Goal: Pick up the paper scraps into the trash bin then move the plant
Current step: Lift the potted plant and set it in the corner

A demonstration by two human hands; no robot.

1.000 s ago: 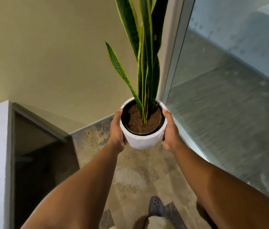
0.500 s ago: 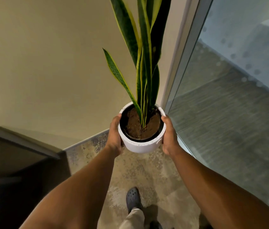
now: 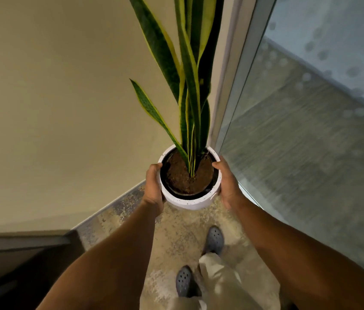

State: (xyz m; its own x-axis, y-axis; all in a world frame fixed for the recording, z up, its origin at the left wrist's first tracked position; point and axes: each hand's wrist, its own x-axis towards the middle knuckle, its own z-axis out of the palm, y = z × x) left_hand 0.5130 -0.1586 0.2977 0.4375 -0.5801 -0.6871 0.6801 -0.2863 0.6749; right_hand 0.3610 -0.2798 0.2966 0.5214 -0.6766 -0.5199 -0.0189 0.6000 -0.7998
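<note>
Plant [image 3: 190, 90] in a white pot [image 3: 190, 201], held up off the floor [image 3: 176, 231] between 2 hands, out in front of the person. Left hand [image 3: 154, 189] grips the pot's left side, thumb at the rim, fingers curled round the wall. Right hand [image 3: 227, 182] grips the right side the same way, thumb on the rim. Pot roughly upright, dark soil showing inside, long green yellow-edged leaves rising out of the top of the view. Beige wall [image 3: 53, 108] behind to the left, glass panel [image 3: 310, 130] to the right. 2 grey clogs [image 3: 214, 239] on the mottled floor below the pot. Dark cabinet [image 3: 20, 265] at lower left.
</note>
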